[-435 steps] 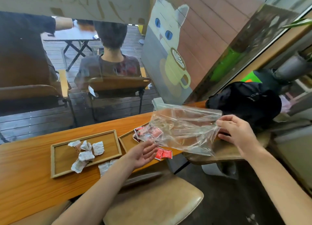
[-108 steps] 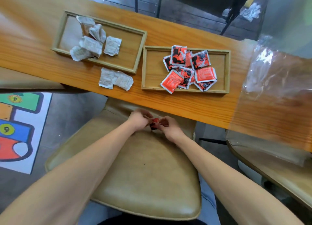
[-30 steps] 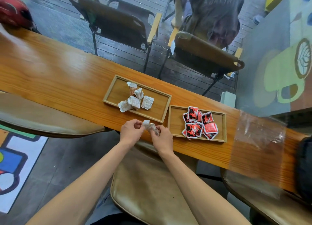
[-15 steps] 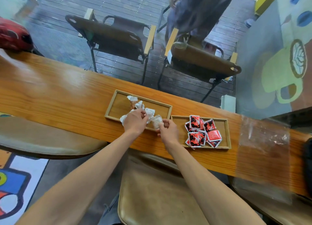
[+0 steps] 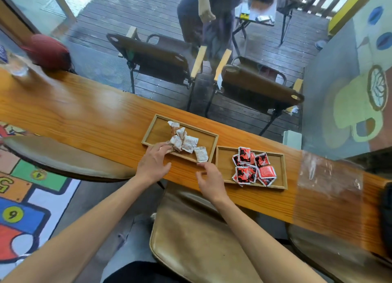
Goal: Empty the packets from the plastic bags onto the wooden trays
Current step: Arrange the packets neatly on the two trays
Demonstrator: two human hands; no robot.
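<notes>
My two arms come up from the bottom edge, both bare from as far back as I can see to the fingertips: no sleeve, cuff, watch, band or glove shows on either. The left forearm (image 5: 84, 225) is long and smooth, widening toward the lower corner. The right forearm (image 5: 254, 234) looks the same, with nothing strapped to the wrist. My left hand (image 5: 153, 161) and right hand (image 5: 210, 182) carry no rings that I can make out. Between the arms, low in view, I can see a strip of grey-blue trousers (image 5: 125, 253) and a patch of dark cloth (image 5: 135, 272) at the bottom edge.
</notes>
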